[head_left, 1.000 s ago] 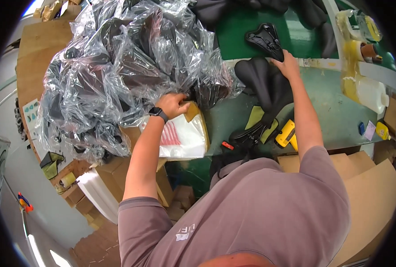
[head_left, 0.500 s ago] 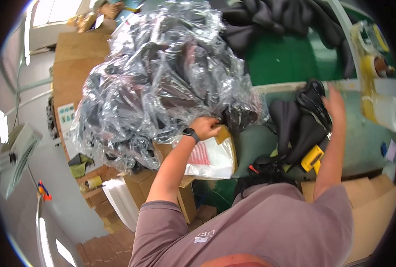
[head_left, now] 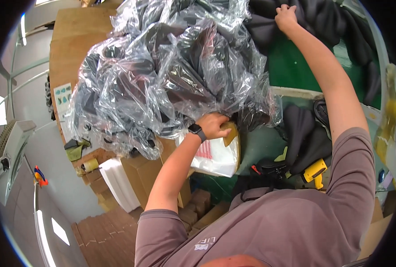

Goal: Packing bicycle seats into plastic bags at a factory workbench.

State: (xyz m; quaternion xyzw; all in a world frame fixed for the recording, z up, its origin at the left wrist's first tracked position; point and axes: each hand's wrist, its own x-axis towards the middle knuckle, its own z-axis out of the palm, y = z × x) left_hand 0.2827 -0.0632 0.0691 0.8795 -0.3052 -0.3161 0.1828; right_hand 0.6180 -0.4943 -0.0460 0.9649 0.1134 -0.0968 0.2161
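Observation:
My left hand (head_left: pixel 213 125), with a dark watch on the wrist, is curled closed at the edge of a stack of clear plastic bags (head_left: pixel 220 158), beside a yellowish-brown flap (head_left: pixel 230 134). What its fingers hold, if anything, is hidden. A large heap of black bicycle saddles in clear plastic (head_left: pixel 175 75) lies just beyond it. My right hand (head_left: pixel 287 17) reaches to the far right, its bent fingers somewhat apart over a pile of bare black saddles (head_left: pixel 316 20). More unwrapped saddles (head_left: pixel 298 133) lie on the green bench near my body.
A yellow heat-gun-like tool (head_left: pixel 314 171) lies at the bench's near edge. Cardboard boxes (head_left: pixel 142 173) and a white foam-like slab (head_left: pixel 118 184) stand at lower left. A fan (head_left: pixel 13 151) is at far left. Tape rolls hang at the right rim.
My right hand has moved from the saddles on the near bench up and leftward to the far saddle pile. My left hand stays by the bag stack. The view has shifted somewhat.

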